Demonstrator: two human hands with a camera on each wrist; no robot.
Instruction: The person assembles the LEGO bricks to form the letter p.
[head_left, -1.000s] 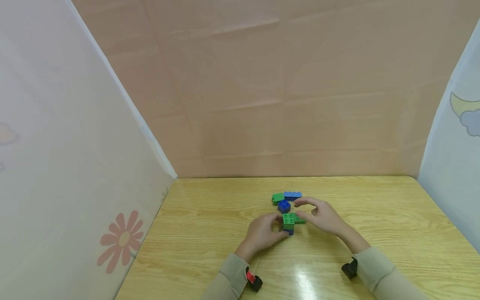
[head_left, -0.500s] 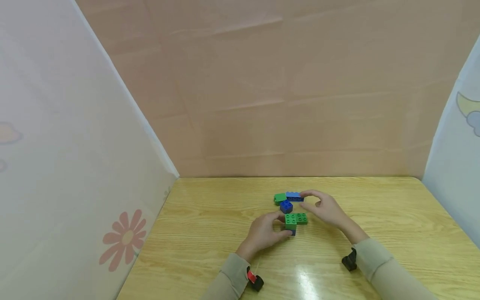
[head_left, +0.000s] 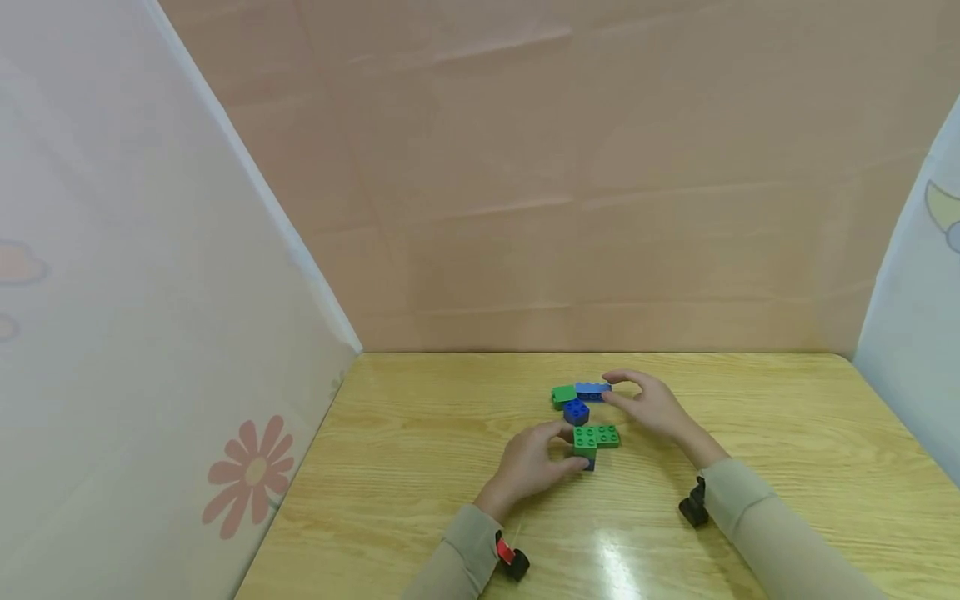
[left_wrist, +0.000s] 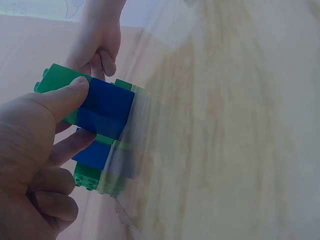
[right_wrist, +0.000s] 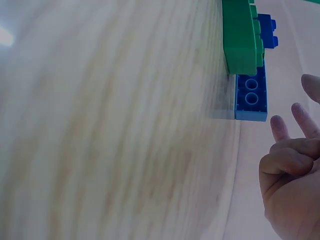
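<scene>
My left hand (head_left: 528, 467) grips a two-brick stack, a green toy brick (head_left: 585, 437) on top of a dark blue brick (left_wrist: 107, 105). In the left wrist view its thumb (left_wrist: 77, 90) presses where the two meet. Right of the stack is another green brick (head_left: 607, 436), studs up. At the back, a long blue brick (head_left: 592, 392) lies on its side, hollow underside showing in the right wrist view. My right hand (head_left: 652, 407) is at its right end, thumb and finger apart about that end.
Behind the stack stands a small dark blue brick (head_left: 576, 412), with a green brick (head_left: 564, 396) lying on its side beyond it. The wooden table (head_left: 420, 433) ends at a tan back wall (head_left: 480, 250), with a pale wall (head_left: 225, 350) on the left.
My right hand has moved back from beside the green brick to the right end of the long blue brick. The left hand keeps its grip on the stack; the view has shifted slightly.
</scene>
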